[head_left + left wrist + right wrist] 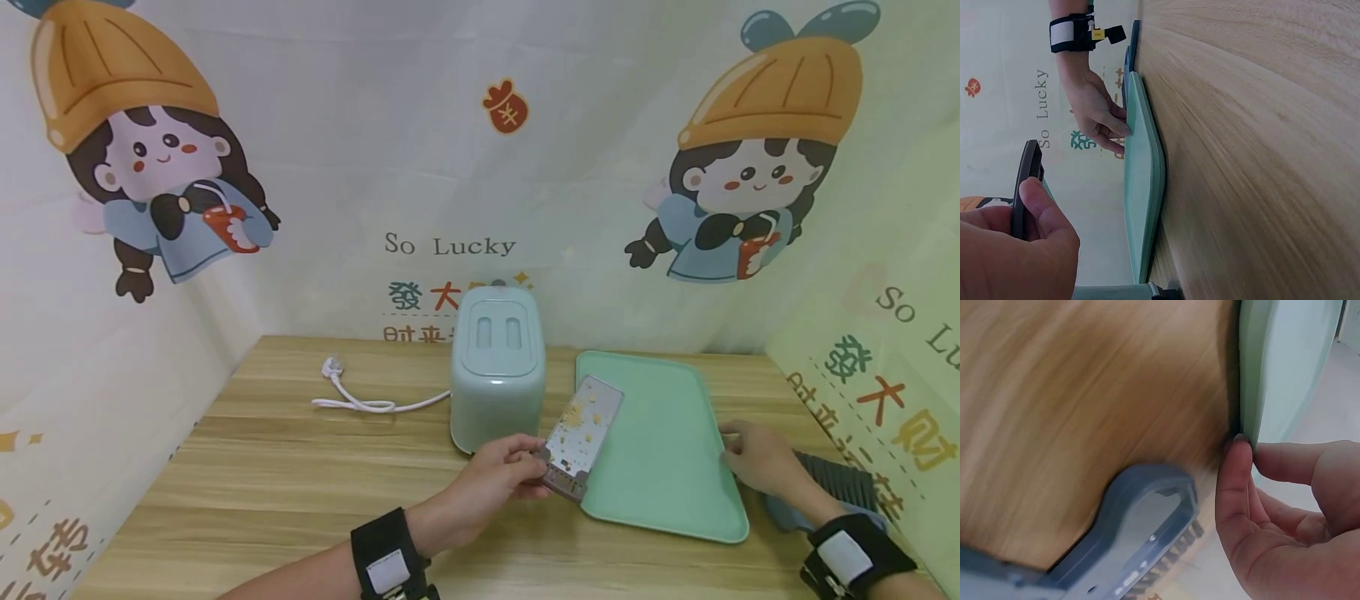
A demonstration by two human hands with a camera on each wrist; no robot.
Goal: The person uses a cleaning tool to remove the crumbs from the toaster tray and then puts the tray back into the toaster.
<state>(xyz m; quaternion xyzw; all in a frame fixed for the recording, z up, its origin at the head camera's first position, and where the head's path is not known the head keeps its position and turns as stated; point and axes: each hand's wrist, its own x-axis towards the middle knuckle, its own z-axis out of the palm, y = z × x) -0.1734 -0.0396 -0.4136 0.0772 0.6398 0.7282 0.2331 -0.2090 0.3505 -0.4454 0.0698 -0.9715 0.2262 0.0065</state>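
My left hand [491,483] grips a flat metal crumb tray [588,429] by its near end, thumb on top. Yellowish crumbs lie scattered over its surface. The crumb tray is tilted above the left edge of a mint-green serving tray [663,458]. In the left wrist view only the crumb tray's dark edge [1025,181] shows between thumb and fingers. At the serving tray's right side my right hand [765,458] pinches the rim between thumb and forefinger, which the right wrist view shows closely. A pale green toaster [498,392] stands left of the crumb tray.
A blue-grey brush [1147,531] with dark bristles lies on the table just right of the serving tray, partly behind my right wrist. The toaster's white cord [382,407] and plug lie to its left. A printed cloth [322,167] hangs behind the wooden table [300,492].
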